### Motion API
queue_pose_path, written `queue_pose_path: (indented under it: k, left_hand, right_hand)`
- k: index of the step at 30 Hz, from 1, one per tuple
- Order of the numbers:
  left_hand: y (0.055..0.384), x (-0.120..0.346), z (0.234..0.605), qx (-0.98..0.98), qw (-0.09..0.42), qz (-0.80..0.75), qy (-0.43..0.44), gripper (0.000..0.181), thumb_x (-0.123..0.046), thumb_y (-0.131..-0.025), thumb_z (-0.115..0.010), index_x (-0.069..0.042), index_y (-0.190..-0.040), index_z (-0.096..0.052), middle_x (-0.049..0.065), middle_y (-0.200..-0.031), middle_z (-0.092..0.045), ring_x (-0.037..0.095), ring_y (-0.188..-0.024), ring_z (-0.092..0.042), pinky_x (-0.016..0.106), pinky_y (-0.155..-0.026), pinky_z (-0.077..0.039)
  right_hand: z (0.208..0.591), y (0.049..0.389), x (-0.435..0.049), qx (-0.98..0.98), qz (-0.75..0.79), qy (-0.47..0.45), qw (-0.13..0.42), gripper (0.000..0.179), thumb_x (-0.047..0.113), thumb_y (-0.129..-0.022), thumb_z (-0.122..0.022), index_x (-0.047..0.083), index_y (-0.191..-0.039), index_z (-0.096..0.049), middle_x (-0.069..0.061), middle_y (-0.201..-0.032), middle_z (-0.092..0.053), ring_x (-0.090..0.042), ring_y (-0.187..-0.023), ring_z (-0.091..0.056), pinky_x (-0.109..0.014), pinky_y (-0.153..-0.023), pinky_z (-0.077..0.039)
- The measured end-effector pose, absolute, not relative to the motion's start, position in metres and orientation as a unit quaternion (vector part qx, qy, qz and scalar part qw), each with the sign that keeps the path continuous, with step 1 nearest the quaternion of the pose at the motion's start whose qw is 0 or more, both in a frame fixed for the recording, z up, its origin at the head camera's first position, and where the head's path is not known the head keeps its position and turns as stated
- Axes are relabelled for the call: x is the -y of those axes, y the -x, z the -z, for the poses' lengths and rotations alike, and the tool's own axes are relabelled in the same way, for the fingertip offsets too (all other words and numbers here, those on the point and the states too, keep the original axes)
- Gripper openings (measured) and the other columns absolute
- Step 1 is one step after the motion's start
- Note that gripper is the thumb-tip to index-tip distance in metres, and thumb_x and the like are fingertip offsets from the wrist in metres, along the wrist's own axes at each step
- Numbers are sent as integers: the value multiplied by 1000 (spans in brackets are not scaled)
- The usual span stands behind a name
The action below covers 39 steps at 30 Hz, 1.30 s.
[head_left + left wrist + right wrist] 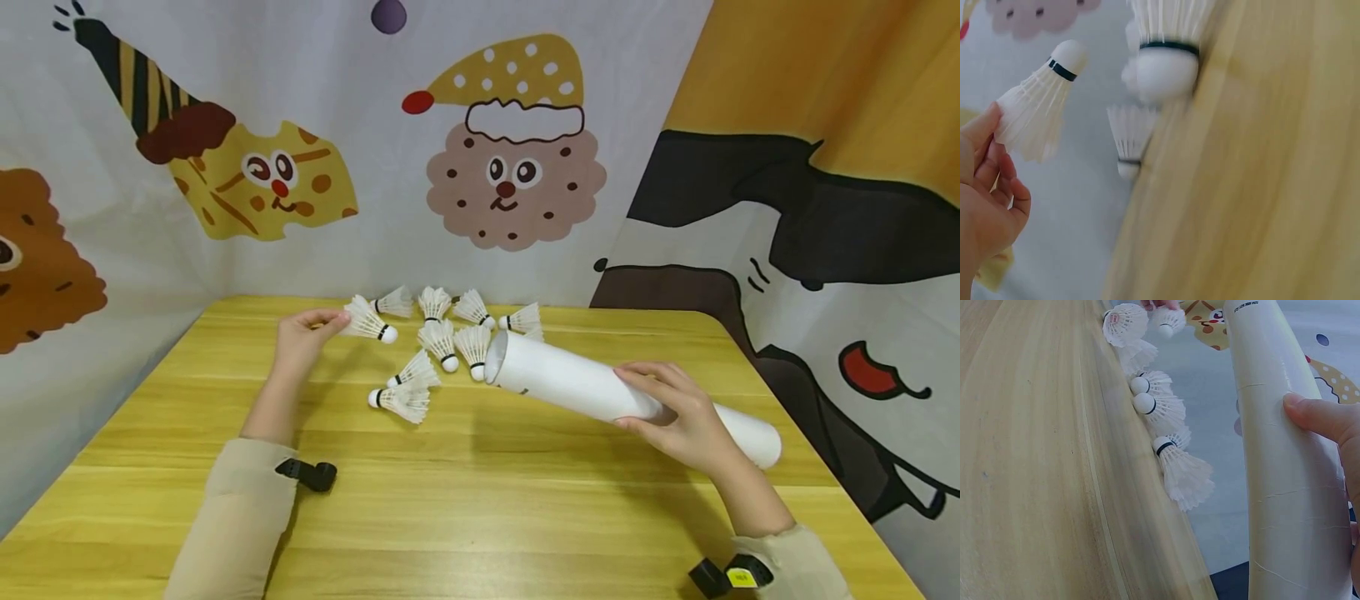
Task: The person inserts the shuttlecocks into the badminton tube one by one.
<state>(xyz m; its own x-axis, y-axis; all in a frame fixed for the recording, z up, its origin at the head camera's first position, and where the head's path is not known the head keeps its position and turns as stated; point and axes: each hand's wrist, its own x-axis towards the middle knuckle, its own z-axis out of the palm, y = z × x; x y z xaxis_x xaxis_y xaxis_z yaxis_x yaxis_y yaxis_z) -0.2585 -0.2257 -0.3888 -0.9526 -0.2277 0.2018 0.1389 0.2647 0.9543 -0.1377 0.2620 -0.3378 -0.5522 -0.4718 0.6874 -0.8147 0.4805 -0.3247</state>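
Note:
My left hand (pixel 306 337) pinches a white shuttlecock (pixel 367 321) by its feather skirt, with the cork end pointing right. In the left wrist view that shuttlecock (pixel 1041 103) is held clear of the table, its cork up. My right hand (pixel 678 412) grips a long white cardboard tube (pixel 577 379) around its middle, thumb on the near side. The tube is tilted, and its open end faces left toward the shuttlecocks. In the right wrist view the tube (pixel 1285 475) carries small dark print near its top.
Several loose shuttlecocks (pixel 437 342) lie in a group on the wooden table (pixel 420 517), two of them nearer the front (pixel 405 400). One at the right (pixel 522 319) is partly behind the tube. A printed curtain (pixel 390 208) hangs behind the far table edge.

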Motion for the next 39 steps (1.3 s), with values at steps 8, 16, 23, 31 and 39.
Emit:
queue_pose_path:
  k: [8,16,23,31,39]
  left_hand:
    - [226,179,348,745,165,646,21,26,-7,-87,-71,14,-101,-67,-17,-79,-66,6,-76,-52,19,-64,-40]
    - [229,155,359,696,193,687,80,6,-1,-82,-74,-6,-82,-76,-11,-74,-67,8,-68,-52,18,-61,-43]
    - [213,133,353,656,207,716,117,13,-1,-80,-76,-14,-78,-76,-6,-78,-69,11,-74,-58,20,-64,-47]
    - [194,110,348,642,219,720,146,12,5,-79,-74,-7,-78,-75,-1,-79,-67,12,-67,-48,20,-57,-39]
    - [179,88,348,648,221,708,173,5,10,-77,-73,11,-81,-70,-6,-76,-65,11,-69,-46,22,-62,-35]
  right_hand:
    - [367,157,-283,825,-325,-387,254,65,10,-62,-89,2,-122,-65,-14,-119,-60,-20,-107,-50,-13,-78,-44]
    - [371,158,-284,833,-320,-377,248,74,-3,-53,-89,2,-123,-64,-15,-120,-59,-19,-109,-49,-13,-78,-44]
    - [347,143,-266,823,-322,-389,259,67,-7,-54,-86,-5,-117,-64,-21,-113,-60,-23,-104,-51,-12,-80,-42]
    - [338,133,-259,844,-323,-357,235,68,-14,-53,-85,-6,-118,-63,-21,-114,-58,-16,-107,-49,-10,-73,-46]
    - [339,135,-259,836,-323,-372,242,69,-15,-51,-85,-8,-116,-63,-23,-113,-59,-19,-106,-49,-11,-72,-46]
